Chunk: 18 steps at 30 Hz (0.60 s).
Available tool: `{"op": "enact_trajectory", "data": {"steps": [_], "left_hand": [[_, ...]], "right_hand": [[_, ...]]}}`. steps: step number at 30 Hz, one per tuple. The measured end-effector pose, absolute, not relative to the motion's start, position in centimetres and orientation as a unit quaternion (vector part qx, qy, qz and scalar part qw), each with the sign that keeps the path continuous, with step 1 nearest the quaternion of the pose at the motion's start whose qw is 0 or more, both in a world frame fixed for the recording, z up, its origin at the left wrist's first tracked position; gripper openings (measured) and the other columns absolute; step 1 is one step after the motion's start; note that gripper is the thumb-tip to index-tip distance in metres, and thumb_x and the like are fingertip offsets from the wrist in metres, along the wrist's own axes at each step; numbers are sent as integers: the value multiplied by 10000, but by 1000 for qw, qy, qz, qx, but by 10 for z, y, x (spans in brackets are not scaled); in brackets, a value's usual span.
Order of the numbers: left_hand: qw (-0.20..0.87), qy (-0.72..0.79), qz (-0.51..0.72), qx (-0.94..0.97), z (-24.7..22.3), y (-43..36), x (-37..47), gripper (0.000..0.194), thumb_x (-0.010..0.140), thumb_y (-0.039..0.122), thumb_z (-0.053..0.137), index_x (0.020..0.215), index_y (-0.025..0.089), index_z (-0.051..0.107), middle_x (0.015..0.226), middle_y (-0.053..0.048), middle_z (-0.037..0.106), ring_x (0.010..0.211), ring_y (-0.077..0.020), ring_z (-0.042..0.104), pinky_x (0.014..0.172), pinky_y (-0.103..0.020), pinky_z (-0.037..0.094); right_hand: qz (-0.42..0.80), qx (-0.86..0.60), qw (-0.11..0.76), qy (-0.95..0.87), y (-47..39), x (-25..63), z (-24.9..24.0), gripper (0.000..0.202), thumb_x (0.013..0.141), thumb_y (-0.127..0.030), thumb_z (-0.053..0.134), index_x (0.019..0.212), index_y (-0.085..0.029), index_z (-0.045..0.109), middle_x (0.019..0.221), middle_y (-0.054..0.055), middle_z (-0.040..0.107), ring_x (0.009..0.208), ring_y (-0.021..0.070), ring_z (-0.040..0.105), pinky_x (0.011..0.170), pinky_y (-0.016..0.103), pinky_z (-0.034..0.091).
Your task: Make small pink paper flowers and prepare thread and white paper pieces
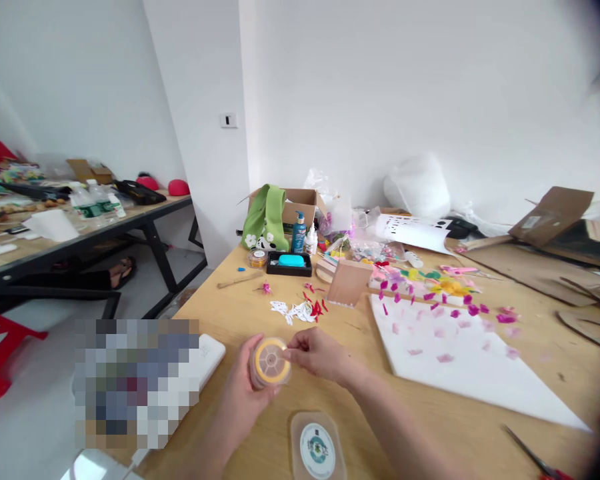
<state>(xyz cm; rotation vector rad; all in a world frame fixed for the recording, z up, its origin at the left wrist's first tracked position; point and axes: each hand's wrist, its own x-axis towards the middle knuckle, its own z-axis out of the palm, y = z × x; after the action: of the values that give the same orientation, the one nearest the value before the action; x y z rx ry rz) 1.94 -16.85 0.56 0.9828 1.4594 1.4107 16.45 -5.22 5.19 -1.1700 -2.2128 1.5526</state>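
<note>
My left hand (pixel 247 381) is wrapped round a yellow-rimmed spool (pixel 271 361) in a clear plastic case, its spoked face turned toward me. At the spool's right edge, the fingers of my right hand (pixel 320 355) are pinched together; what they grip is too small to make out. Below both hands, a translucent lid (pixel 319 448) with a round printed label lies flat on the wooden table (pixel 260 440). Beyond my hands are a pile of white pieces (pixel 295 311) and some small red pieces (pixel 318 309).
To the right, a white foam board (pixel 460 360) carries several pink and purple petals. Scissors (pixel 533 453) lie at the lower right. A wooden block (pixel 350 283), a black tray (pixel 289 264) and a blue pump bottle (pixel 299 233) stand farther back. A white power bank-like box (pixel 211 352) is left.
</note>
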Motion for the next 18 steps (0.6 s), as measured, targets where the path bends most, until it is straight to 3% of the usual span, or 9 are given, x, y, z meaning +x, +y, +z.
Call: {"op": "enact_trajectory", "data": {"steps": [5, 9, 13, 18], "left_hand": [[460, 547, 593, 371, 8, -169, 20, 742, 637, 183, 701, 1286, 237, 346, 1148, -75, 622, 932, -204, 651, 762, -319, 521], [480, 528, 600, 362, 11, -170, 22, 747, 632, 195, 717, 1282, 261, 354, 1117, -55, 641, 884, -190, 657, 701, -293, 517], [479, 512, 622, 349, 17, -171, 26, 738, 613, 308, 769, 1257, 248, 413, 1152, -72, 649, 986, -227, 650, 814, -348, 519], [474, 540, 605, 342, 28, -172, 24, 555, 734, 470, 686, 1206, 242, 503, 1187, -74, 656, 1090, -254, 620, 914, -390, 491]], "right_hand": [[499, -418, 128, -748, -57, 159, 51, 150, 762, -261, 685, 779, -177, 562, 540, -74, 464, 475, 74, 403, 453, 205, 289], [487, -425, 143, -749, -60, 156, 53, 221, 739, -166, 688, 842, -196, 495, 529, -106, 421, 464, 71, 390, 465, 202, 293], [481, -424, 143, -754, -61, 154, 52, 241, 710, -106, 675, 831, -196, 486, 555, -95, 441, 503, 83, 417, 481, 211, 302], [467, -422, 142, -764, -64, 154, 49, 261, 679, -132, 702, 836, -200, 504, 587, -76, 489, 547, 100, 452, 489, 224, 298]]}}
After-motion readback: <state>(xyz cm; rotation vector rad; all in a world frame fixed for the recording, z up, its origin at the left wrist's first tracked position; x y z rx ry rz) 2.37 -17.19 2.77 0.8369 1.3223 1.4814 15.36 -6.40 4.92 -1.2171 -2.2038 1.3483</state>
